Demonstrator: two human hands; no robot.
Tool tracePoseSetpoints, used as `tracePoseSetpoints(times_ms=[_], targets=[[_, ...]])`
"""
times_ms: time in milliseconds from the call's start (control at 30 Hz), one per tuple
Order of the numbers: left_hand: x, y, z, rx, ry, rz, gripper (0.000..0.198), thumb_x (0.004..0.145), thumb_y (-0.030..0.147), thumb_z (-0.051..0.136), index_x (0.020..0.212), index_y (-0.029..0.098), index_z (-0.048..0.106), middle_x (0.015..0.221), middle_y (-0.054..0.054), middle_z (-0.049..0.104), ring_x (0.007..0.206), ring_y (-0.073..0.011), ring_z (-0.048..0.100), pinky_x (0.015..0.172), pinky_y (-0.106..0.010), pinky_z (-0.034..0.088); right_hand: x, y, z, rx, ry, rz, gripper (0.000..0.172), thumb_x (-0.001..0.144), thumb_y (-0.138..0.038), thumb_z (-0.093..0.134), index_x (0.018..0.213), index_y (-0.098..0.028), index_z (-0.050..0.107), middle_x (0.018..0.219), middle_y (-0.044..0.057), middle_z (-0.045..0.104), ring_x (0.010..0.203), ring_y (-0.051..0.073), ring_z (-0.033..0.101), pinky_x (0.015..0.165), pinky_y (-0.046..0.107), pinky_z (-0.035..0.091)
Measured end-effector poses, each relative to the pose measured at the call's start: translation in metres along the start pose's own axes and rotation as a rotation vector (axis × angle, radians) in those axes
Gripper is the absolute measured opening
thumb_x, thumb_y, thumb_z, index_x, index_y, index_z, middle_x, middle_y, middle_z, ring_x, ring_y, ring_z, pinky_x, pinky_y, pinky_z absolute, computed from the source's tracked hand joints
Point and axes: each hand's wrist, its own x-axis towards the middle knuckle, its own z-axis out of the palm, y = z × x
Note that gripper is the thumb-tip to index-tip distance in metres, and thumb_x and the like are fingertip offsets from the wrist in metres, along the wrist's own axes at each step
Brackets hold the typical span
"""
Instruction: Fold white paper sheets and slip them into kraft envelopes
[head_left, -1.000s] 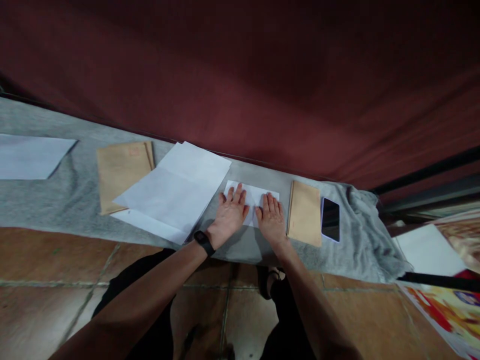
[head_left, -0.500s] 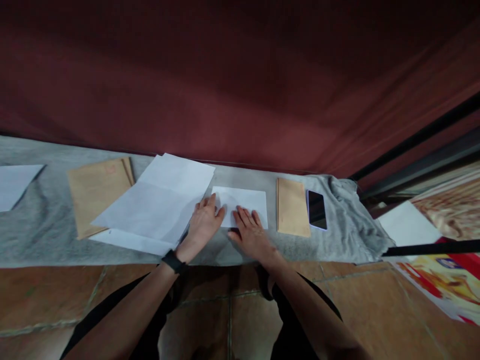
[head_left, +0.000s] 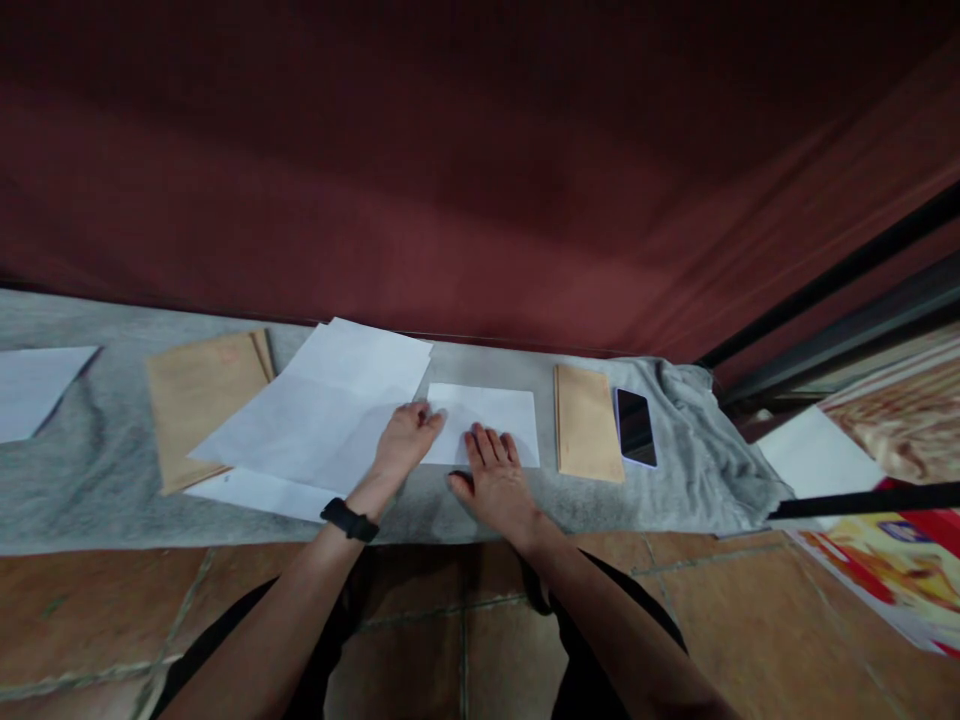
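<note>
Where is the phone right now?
In the head view, the phone lies on the grey cloth, right of the right hand, just beside the small brown envelope.

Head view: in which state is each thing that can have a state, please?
Paper, lying flat.
Left hand, fingers curled at the paper's left edge.
Right hand, open, fingers flat on the paper.
Sheets, unfolded, overlapping.
Phone, face up, screen dark.
Right envelope, lying flat.
Cloth, spread, bunched at its right end.
</note>
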Motion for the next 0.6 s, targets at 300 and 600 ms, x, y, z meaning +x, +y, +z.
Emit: tracePoseSetpoints(times_ms=[300, 600], targets=[[-0.010, 0.010, 0.005, 0.064, 0.096, 0.064, 0.035, 0.083, 0.036, 0.063, 0.111, 0.017, 0.071, 0.109, -0.013, 0.073, 0.097, -0.0265, 0.068, 0.092, -0.038, 0.052, 0.005, 0.000, -0.002, 0.000, -0.016, 0.019, 0.066, 0.103, -0.050, 0.053, 0.153, -0.007, 0.049, 0.162, 0.021, 0.044, 0.147, 0.037, 0.045, 0.124, 0.057, 0.032], [-0.010, 0.010, -0.005, -0.372, 0.107, -0.162, 0.035, 0.071, 0.039, 0.070, 0.099, 0.018, 0.069, 0.074, -0.001, 0.068, 0.072, -0.0192, 0.064, 0.065, -0.029, 0.048, 0.007, -0.003, -0.004, -0.006, -0.015, 0.029, 0.065, 0.103, -0.048, 0.055, 0.152, -0.006, 0.050, 0.161, 0.022, 0.046, 0.145, 0.038, 0.048, 0.122, 0.058, 0.034]])
